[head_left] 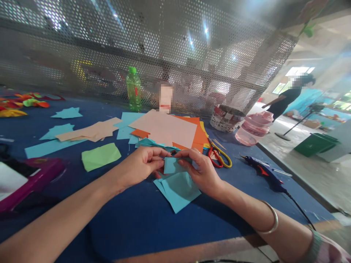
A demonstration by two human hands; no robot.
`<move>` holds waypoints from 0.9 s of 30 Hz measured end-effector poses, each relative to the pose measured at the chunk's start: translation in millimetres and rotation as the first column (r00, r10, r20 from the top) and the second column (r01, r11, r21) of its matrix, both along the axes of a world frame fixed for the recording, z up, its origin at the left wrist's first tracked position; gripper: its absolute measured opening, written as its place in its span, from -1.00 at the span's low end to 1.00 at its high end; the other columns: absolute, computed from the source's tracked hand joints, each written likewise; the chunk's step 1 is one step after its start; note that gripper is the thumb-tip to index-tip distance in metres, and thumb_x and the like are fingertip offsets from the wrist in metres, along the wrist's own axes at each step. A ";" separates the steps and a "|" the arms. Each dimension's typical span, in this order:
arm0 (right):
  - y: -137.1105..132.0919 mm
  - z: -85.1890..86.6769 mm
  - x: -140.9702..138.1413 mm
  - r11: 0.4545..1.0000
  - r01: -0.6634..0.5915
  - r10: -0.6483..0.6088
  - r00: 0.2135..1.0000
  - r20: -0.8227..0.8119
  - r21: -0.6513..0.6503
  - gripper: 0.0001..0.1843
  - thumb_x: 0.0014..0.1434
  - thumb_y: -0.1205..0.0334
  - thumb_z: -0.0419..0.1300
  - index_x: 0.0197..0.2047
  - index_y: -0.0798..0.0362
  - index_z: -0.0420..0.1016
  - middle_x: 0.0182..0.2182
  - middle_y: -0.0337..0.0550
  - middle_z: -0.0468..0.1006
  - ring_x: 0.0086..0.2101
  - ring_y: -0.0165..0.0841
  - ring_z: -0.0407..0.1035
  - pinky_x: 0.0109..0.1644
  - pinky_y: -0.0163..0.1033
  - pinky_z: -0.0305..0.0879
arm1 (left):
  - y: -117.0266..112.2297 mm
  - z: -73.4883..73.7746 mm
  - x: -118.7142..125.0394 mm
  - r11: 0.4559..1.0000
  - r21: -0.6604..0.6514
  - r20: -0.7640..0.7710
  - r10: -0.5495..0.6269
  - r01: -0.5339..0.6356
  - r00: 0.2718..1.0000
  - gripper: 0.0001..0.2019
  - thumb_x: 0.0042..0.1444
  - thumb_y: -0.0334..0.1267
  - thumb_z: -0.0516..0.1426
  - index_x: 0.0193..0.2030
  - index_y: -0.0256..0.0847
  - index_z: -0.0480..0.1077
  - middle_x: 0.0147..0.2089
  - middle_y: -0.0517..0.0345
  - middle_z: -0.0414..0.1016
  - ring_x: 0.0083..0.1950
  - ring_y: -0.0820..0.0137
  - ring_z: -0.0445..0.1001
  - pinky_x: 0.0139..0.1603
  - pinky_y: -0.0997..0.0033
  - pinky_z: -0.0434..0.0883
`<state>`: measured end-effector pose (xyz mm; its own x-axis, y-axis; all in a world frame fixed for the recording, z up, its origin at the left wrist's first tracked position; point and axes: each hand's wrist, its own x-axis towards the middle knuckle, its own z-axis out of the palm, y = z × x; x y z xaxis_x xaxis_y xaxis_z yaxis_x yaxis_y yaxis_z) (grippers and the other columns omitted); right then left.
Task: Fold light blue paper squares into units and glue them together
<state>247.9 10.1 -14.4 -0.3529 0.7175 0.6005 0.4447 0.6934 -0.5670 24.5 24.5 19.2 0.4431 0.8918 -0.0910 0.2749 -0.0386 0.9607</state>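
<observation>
Between my two hands is a small folded piece of light blue paper [173, 166]. The fingers of my left hand [146, 162] pinch its left end, and my right hand [201, 170] grips its right side with thumb and fingers. Just below it, several light blue paper squares [179, 191] lie stacked loosely on the blue table [128, 223]. Beyond my fingers spreads a pile of paper, with a pale pink sheet [167, 128] over orange sheets [201, 133]. Red and yellow scissors [219, 157] rest beside my right hand.
A glue gun [263, 171] with a cord lies at right, near a pink bottle [253, 128] and a paint-stained tub [227, 118]. A green bottle [133, 89] stands by the perforated metal screen [109, 47]. Green paper [101, 156] lies left. A person [286, 98] stands in the background.
</observation>
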 end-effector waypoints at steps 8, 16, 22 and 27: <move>-1.4 0.6 0.7 0.994 -0.062 0.057 0.996 0.063 0.086 -0.83 0.45 0.34 0.18 0.04 0.00 0.56 -0.11 -0.07 0.69 -0.07 -0.28 0.56 0.06 -0.15 0.48 | 2.1 -5.1 1.8 1.000 0.003 0.002 0.004 -0.004 1.000 -0.57 -0.11 -0.17 0.25 -0.04 -0.20 0.58 -0.37 0.18 0.61 -0.38 0.36 0.54 -0.28 0.31 0.53; -6.3 2.1 -1.0 0.963 -0.054 0.008 0.985 0.170 0.263 -0.90 0.40 0.29 0.27 -0.06 -0.03 0.62 -0.06 -0.03 0.58 -0.06 -0.24 0.51 -0.02 -0.12 0.49 | 0.4 -5.2 4.3 0.998 0.050 -0.042 0.032 -0.030 0.999 -0.53 -0.11 -0.09 0.22 -0.02 -0.19 0.47 -0.35 0.24 0.49 -0.37 0.34 0.57 -0.31 0.29 0.54; -6.3 8.1 2.0 0.906 -0.081 -0.053 0.953 0.299 0.416 -0.82 0.41 0.41 0.20 -0.15 -0.03 0.60 -0.17 -0.14 0.69 -0.07 -0.26 0.50 0.05 -0.10 0.36 | 3.1 -4.7 -7.5 0.992 0.123 -0.186 -0.020 0.043 0.982 -0.48 -0.09 -0.13 0.19 0.08 -0.15 0.39 -0.47 0.31 0.45 -0.42 0.28 0.55 -0.34 0.28 0.50; -8.9 10.2 1.8 0.894 -0.170 0.010 0.932 0.363 0.414 -0.82 0.41 0.42 0.21 -0.18 -0.03 0.57 -0.20 -0.21 0.73 -0.06 -0.28 0.49 0.08 -0.13 0.33 | -0.3 9.9 -19.4 0.873 0.488 -0.354 0.171 0.026 0.920 -0.49 0.07 -0.13 0.22 0.19 -0.15 0.42 -0.19 0.10 0.63 -0.22 0.17 0.61 -0.22 0.22 0.50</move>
<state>249.7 1.2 -4.3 -0.6435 0.3695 0.6704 0.4780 0.8780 -0.0251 5.1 24.2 29.2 0.3947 0.8955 0.2056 0.6286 -0.4264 0.6505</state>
